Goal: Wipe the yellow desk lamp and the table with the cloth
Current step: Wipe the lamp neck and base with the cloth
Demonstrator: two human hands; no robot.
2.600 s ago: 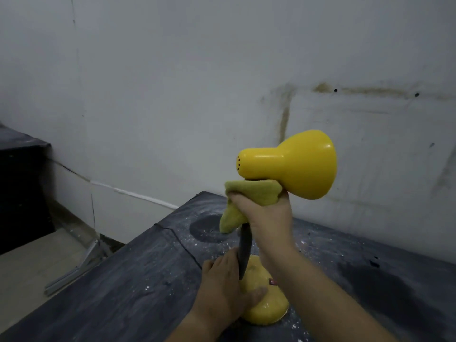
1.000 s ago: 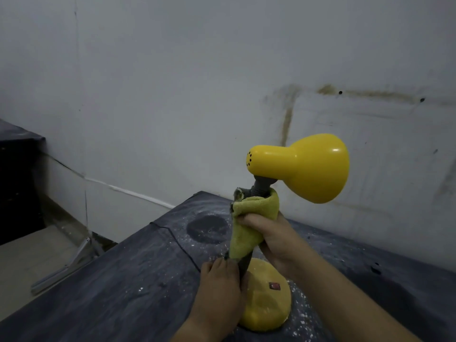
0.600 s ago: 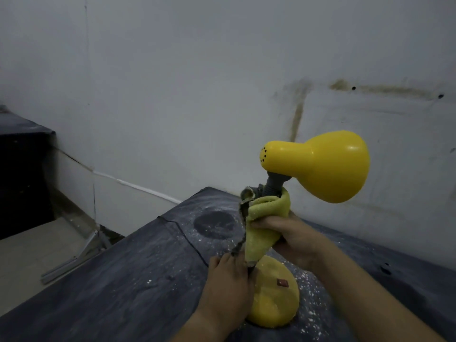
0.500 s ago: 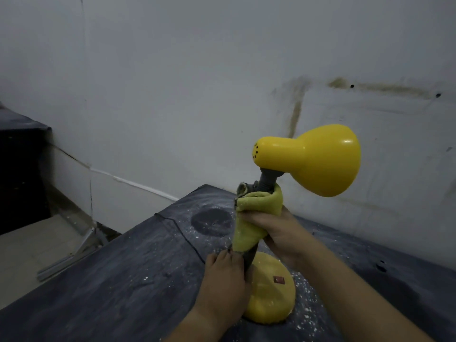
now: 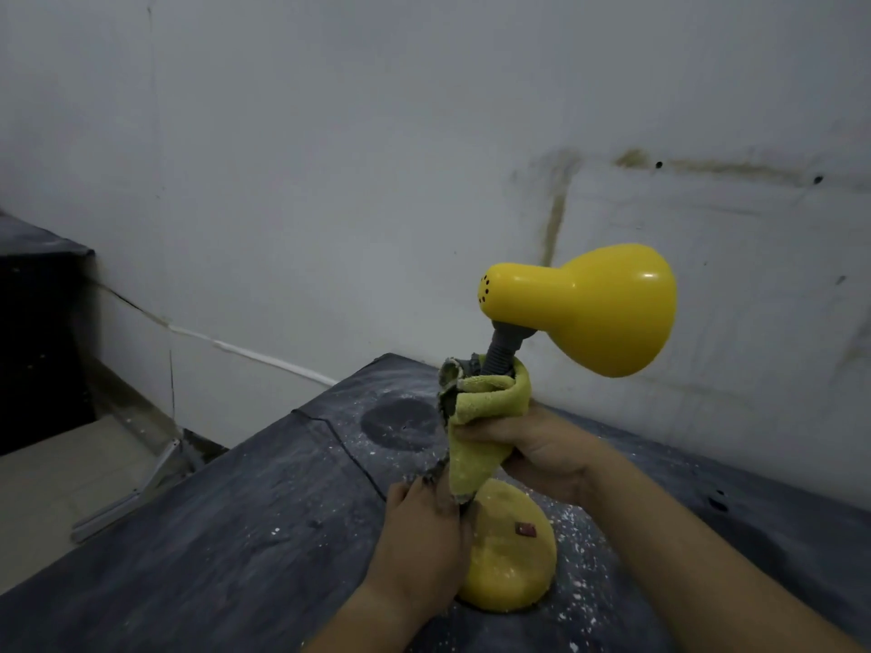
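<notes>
1. The yellow desk lamp [image 5: 511, 544] stands on the dark table [image 5: 212, 549], towards its far right part near the wall, shade [image 5: 598, 308] up and tilted right.
2. The yellow cloth [image 5: 480, 426] is wrapped round the lamp's grey neck [image 5: 503, 353], just under the shade.
3. The right hand [image 5: 546, 454] is clenched on that cloth, squeezing it round the stem.
4. The left hand [image 5: 424, 534] presses down at the foot of the stem, against the base, bracing the lamp; it grasps nothing loose.
5. So we're in the stem wipe, by my reading. Next call: slide the cloth along the neck with the base kept pinned.
6. White specks litter the table round the base, and the table looks unwiped.
</notes>
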